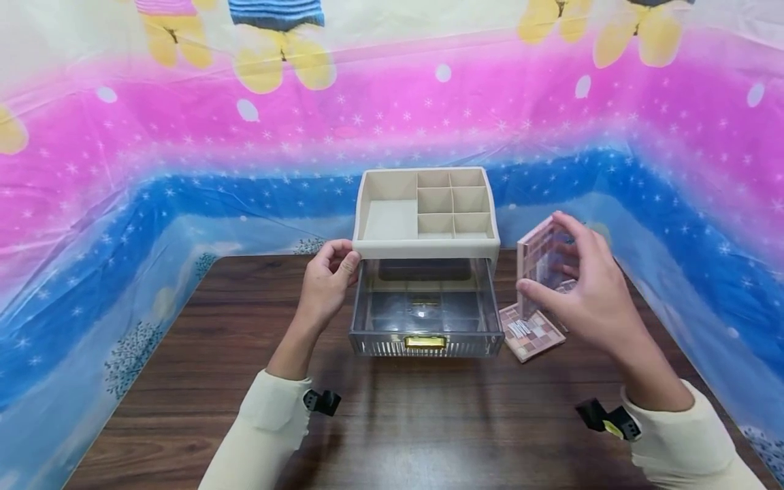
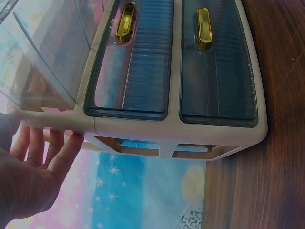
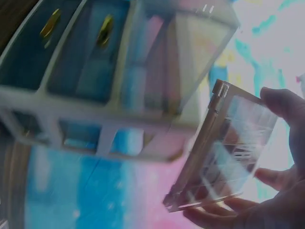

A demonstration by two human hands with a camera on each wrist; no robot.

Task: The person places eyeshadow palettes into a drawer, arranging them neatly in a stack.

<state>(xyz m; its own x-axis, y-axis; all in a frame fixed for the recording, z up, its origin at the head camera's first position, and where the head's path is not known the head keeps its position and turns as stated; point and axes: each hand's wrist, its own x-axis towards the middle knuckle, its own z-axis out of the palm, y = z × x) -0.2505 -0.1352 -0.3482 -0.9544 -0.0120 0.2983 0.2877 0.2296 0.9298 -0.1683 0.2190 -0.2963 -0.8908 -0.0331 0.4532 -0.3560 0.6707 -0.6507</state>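
Note:
A cream cosmetics organizer [image 1: 427, 248] stands on the table, its clear drawer [image 1: 427, 345] with a gold handle pulled out. No item shows inside that drawer. My left hand [image 1: 327, 280] grips the organizer's left side edge, thumb toward the front; the left wrist view shows the left hand [image 2: 35, 176] at the side wall. Right of the organizer, my right hand [image 1: 591, 282] holds an eyeshadow palette [image 1: 535, 262] upright between thumb and fingers. The clear lid of this palette [image 3: 228, 152] shows in the right wrist view. Below it lies another eyeshadow palette [image 1: 533, 333].
Part of a further palette [image 1: 566, 286] shows behind my right hand. The organizer's top has a large compartment [image 1: 392, 218] and several small ones. Dark wooden table [image 1: 392, 422] lies in front, and a patterned cloth [image 1: 392, 122] hangs around the back and sides.

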